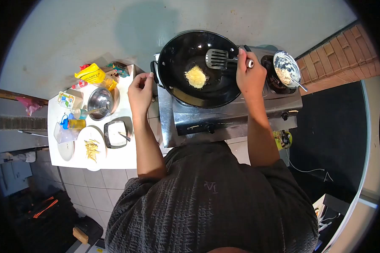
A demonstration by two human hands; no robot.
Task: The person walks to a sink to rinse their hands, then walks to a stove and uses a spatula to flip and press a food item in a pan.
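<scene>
A black wok (177, 90) sits on the stove, with a pale yellow fritter-like piece of batter (196, 77) in its middle. My right hand (251, 76) is closed around the handle of a slotted spatula (216, 59). The spatula's head hangs over the wok, just up and right of the fritter, apart from it. At the wok's left side, my left hand (141, 90) is closed, thumb and fingertips pinched at the wok's black side handle (153, 71).
The steel gas stove (232, 124) has a second burner, where a batter-smeared bowl (286, 63) with a spoon stands. On the white table (122, 158) are a metal bowl (100, 103), a square black dish (115, 134), a plate of fries (91, 148), bottles and a yellow packet (93, 76).
</scene>
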